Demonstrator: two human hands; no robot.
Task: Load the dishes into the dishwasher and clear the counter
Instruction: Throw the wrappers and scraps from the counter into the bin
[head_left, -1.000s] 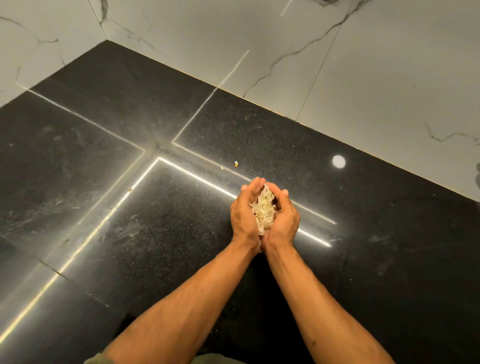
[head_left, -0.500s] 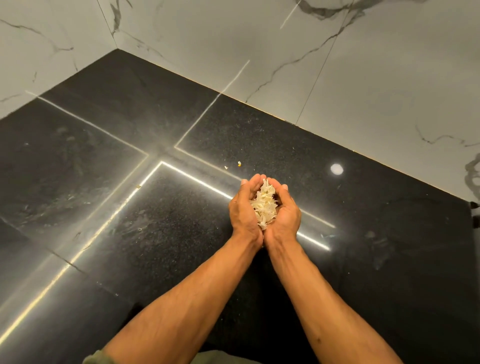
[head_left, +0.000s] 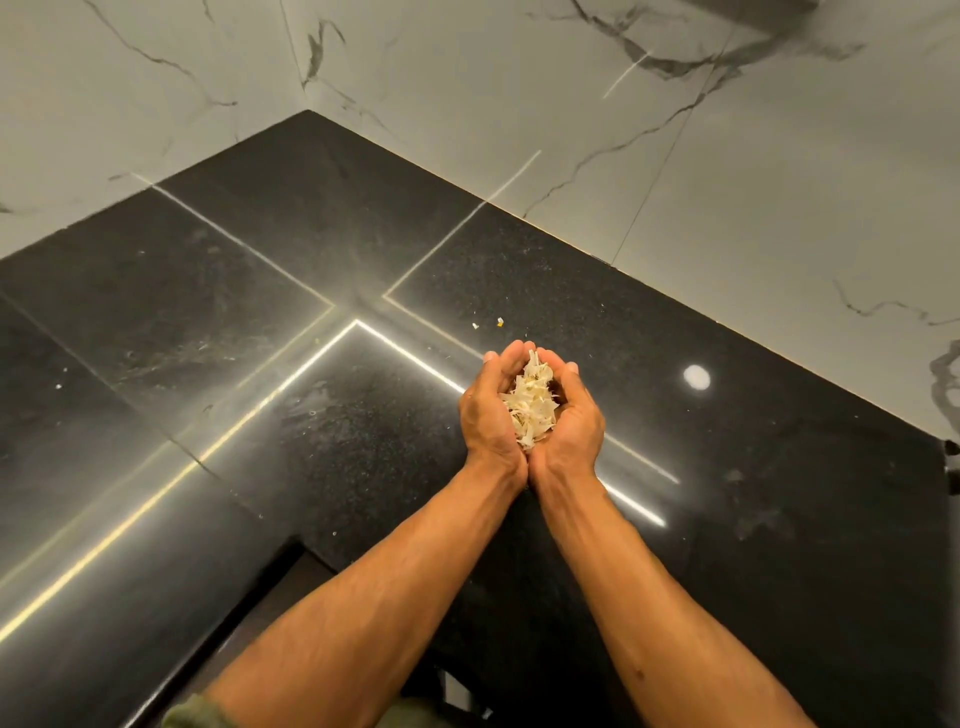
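We note a heap of pale peelings (head_left: 532, 402) cradled between the left hand (head_left: 485, 410) and right hand (head_left: 574, 415), cupped edge to edge above the black table (head_left: 311, 415), evidently to prevent spillage. Two scraps (head_left: 488, 325) remain beyond.

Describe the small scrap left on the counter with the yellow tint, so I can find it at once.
On the black counter, look just beyond the fingertips of the cupped hands, towards the marble wall. Two tiny bits lie there side by side; the yellowish scrap is the right one, its neighbour plain white.
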